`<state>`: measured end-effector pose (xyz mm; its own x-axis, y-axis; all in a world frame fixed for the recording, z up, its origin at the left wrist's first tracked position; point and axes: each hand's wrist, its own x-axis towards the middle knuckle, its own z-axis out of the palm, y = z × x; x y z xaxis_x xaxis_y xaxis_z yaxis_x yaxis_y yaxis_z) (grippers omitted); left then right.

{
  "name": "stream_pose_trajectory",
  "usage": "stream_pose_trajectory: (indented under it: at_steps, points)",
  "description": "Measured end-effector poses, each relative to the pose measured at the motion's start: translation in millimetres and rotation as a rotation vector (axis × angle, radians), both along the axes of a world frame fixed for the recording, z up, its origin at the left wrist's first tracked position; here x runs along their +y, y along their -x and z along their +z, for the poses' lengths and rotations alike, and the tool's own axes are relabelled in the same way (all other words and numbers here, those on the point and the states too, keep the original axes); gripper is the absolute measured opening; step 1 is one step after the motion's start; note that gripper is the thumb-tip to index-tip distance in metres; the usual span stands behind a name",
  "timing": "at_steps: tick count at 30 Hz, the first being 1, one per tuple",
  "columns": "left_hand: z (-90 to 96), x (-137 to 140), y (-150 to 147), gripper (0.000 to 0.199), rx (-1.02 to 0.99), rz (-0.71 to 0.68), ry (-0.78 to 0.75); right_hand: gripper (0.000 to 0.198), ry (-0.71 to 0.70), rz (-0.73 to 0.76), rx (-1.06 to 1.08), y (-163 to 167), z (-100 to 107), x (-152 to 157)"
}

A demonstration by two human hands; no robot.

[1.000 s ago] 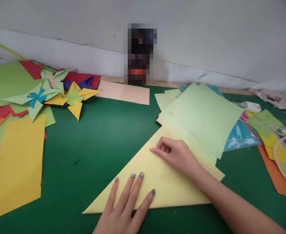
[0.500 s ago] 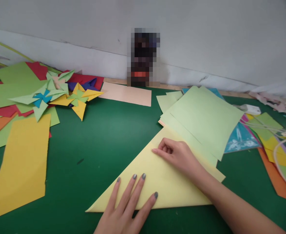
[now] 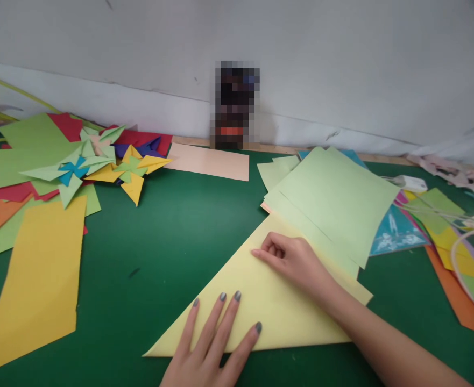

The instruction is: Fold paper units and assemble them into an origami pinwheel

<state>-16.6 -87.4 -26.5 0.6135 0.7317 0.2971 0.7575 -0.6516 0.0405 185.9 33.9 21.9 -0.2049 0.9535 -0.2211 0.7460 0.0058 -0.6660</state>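
Note:
A pale yellow sheet of paper (image 3: 297,317), folded into a large triangle, lies on the green tabletop with its long edge towards me. My left hand (image 3: 212,341) rests flat on its lower left part, fingers spread. On the upper part of the triangle sits my right hand (image 3: 293,258), its fingers curled in and the thumb side against the paper; nothing shows between the fingers. The triangle's upper right edge overlaps a stack of light green paper sheets (image 3: 333,199).
Folded paper stars (image 3: 131,169) lie on coloured sheets at the left, behind a golden yellow paper strip (image 3: 47,274). A pink paper strip (image 3: 208,161) lies at the back, near a blurred upright object (image 3: 234,107). White cables (image 3: 458,252) cross coloured papers at the right.
The camera view has tilted slightly, so the scene sits a little lower. Both hands stay in nearly the same place on the yellow paper.

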Motion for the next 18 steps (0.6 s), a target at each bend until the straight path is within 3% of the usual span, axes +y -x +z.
stream_pose_trajectory:
  at_steps: [18]
  points:
    - [2.5, -11.1, 9.7, 0.050, 0.012, 0.062, -0.039, 0.029, -0.008, -0.002, -0.014, 0.2, -2.4, -2.0]
